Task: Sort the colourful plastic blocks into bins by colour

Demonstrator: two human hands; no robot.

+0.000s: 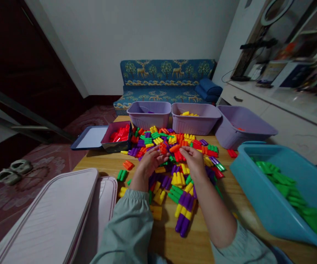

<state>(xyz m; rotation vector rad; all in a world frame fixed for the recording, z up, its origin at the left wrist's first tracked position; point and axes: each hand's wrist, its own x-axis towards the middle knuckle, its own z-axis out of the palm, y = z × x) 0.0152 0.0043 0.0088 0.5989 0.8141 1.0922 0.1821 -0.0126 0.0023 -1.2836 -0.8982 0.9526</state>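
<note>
Over a pile of bullet-shaped plastic toy blocks [178, 178] in red, orange, yellow, green and purple, both of my hands are at work. My left hand [150, 161] is half curled, palm up, with an orange block [163, 147] at its fingertips. The fingers of my right hand [193, 160] pinch another orange block [174, 148], just above the heap. A red block [179, 156] lies right under it. Nearer me, several purple, yellow and green blocks are joined into a longer strip [185, 212].
Purple bins hold a few purple [149, 119], yellow [195, 123] and orange blocks [228, 126]. A dark box [114, 147] of red blocks stands left, its lid [88, 137] beside it. Right is a blue bin [257, 198] of green blocks. White lids [51, 216] lie near left.
</note>
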